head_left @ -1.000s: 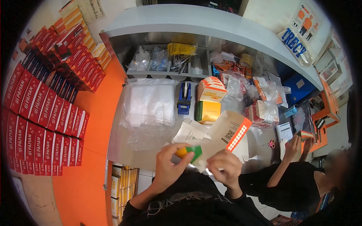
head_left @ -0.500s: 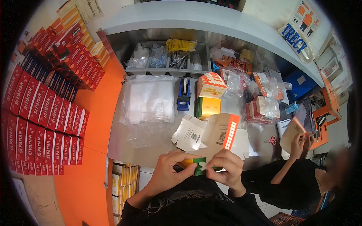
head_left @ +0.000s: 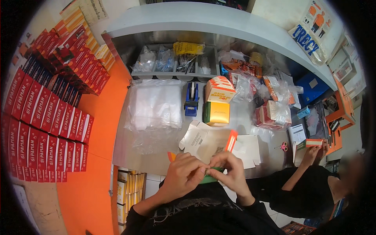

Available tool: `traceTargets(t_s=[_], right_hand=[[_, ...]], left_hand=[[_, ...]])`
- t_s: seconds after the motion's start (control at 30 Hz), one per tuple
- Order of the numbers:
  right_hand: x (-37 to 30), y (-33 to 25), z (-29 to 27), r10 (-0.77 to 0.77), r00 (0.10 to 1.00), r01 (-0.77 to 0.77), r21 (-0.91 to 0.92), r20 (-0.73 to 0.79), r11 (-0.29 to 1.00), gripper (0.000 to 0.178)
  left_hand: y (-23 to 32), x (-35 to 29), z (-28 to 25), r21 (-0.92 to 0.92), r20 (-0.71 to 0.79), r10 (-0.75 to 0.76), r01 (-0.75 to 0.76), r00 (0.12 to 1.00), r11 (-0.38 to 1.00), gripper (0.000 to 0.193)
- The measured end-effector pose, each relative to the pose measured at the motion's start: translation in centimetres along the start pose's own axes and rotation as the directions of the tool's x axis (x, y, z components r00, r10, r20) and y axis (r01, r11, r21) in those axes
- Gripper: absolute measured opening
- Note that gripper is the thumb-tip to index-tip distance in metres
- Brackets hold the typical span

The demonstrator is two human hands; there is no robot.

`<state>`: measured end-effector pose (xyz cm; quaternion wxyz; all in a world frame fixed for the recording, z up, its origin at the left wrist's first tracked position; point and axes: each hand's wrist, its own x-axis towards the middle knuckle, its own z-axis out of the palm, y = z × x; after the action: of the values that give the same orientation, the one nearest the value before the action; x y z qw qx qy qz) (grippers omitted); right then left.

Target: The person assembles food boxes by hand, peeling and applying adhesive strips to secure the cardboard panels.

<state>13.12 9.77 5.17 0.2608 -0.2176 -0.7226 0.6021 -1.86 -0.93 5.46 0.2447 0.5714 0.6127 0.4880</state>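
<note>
Close to my body, both hands meet on a partly folded paper carton [head_left: 211,179], whose green face shows below my fingers. My left hand [head_left: 181,172] is closed on its left part, fingers bent. With thumb and forefinger, my right hand [head_left: 230,169] pinches the carton's edge beside the left fingertips. An orange edge shows beyond the right hand, on a panel that seems to belong to this carton; my fingers hide the folds. Behind it lie unfolded white carton sheets [head_left: 247,150]. Farther back, a yellow and green box [head_left: 217,113] stands below an orange-and-white box [head_left: 221,94].
A blue tape dispenser [head_left: 191,101] stands beside a stack of clear plastic bags [head_left: 154,103]. Behind is a grey compartment tray [head_left: 176,73]. Pink scissors [head_left: 284,147] lie at right, near a co-worker's hands [head_left: 314,152] holding another carton. Red boxes [head_left: 43,113] are stacked at left.
My hands have come together over the carton, and its orange-edged panel has tipped lower and to the left. At right, the co-worker's carton has been turned and folded.
</note>
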Motion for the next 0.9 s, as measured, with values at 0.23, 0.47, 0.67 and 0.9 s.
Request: traceTargets(t_s=[0.23,0.47,0.67,0.9], right_hand=[[-0.7,6.7,-1.5,0.279,0.959,-0.150,0.731,-0.057,0.665,0.034],[1.4,6.8,-1.8,-0.110,0.916,-0.052,-0.386,-0.385,0.921,0.060],[2.3,3.0,-1.4,-0.363,0.929,0.331,-0.615,0.079,0.715,0.022],[0.9,0.0,-2.3,-0.498,0.710,0.700,-0.424,0.498,0.574,0.012]], left_hand=[[-2.1,1.4,0.5,-0.080,-0.378,-0.161,0.141,0.912,0.987,0.033],[-3.7,-0.3,0.9,0.035,-0.140,-0.220,0.227,0.965,0.973,0.028],[-3.0,-0.3,0.2,-0.068,0.155,-0.280,0.293,0.947,0.954,0.040],[-5.1,0.9,-0.7,-0.636,0.690,-0.155,0.694,0.707,0.337,0.058]])
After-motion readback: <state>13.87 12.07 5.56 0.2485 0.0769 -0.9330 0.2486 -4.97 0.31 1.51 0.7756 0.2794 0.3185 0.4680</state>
